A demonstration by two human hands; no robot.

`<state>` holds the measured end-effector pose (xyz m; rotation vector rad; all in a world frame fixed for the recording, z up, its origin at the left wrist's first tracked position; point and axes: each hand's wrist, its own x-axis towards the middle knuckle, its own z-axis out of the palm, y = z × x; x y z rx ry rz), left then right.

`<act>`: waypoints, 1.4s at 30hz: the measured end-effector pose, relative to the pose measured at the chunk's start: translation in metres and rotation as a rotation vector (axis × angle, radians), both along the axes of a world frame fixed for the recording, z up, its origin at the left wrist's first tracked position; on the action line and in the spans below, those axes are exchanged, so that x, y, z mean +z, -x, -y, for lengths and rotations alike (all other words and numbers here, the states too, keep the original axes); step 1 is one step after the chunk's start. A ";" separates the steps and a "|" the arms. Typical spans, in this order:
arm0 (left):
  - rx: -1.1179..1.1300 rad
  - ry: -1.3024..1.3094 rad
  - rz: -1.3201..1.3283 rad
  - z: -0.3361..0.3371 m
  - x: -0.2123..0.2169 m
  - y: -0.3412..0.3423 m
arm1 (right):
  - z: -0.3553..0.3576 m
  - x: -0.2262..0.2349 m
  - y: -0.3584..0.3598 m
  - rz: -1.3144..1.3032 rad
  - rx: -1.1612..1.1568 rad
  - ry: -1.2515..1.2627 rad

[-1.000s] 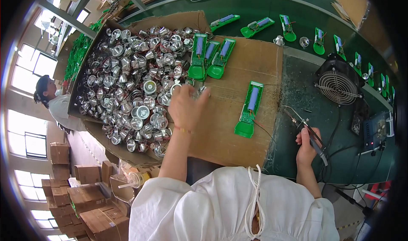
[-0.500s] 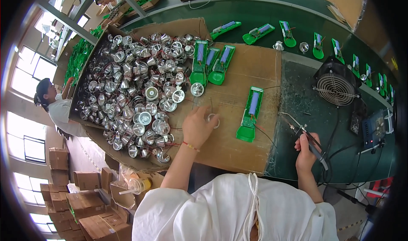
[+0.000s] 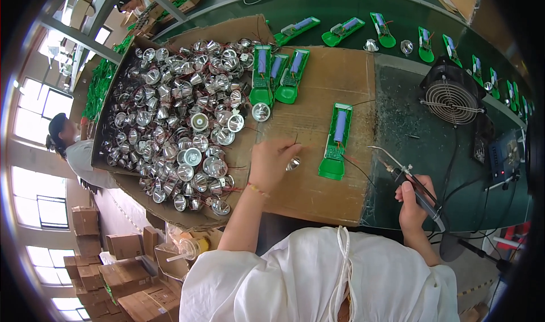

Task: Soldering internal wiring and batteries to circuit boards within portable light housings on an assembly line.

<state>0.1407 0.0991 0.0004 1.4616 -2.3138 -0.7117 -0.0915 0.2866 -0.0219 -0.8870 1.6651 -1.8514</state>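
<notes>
My left hand (image 3: 271, 162) is closed in a pinch over the cardboard sheet, with a thin wire showing at its fingertips. Just under those fingers is a small silver lamp reflector (image 3: 293, 163), partly covered by the hand. My right hand (image 3: 414, 201) grips a soldering iron (image 3: 431, 209) with a thin curved metal tube at its front, pointing up and left. Between the hands lies a green plastic lamp housing (image 3: 331, 169) with a blue cylindrical battery (image 3: 340, 127), a small circuit board and loose red and black wires. The iron's tip is apart from it.
A large cardboard box (image 3: 170, 213) full of silver reflectors stands at left. Several green housings (image 3: 288, 93) lie beside it, others along the bench's far side (image 3: 383, 32). At right are a fan (image 3: 451, 103), a blue control unit (image 3: 504, 162) and cables. Co-workers sit beyond.
My left fingers have drawn together into a pinch above the reflector, which now shows below them. My right hand stays around the soldering iron, almost still. The whole view has shifted slightly.
</notes>
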 end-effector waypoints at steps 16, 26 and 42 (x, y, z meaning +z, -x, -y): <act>-0.225 -0.119 -0.344 -0.039 -0.003 0.022 | 0.003 -0.002 -0.015 -0.116 0.231 -0.138; -0.170 -0.062 -0.296 -0.039 -0.012 0.029 | 0.009 -0.002 -0.018 -0.052 0.199 -0.141; -0.082 -0.223 -0.401 -0.035 -0.021 0.031 | 0.021 0.002 -0.022 -0.107 0.281 -0.187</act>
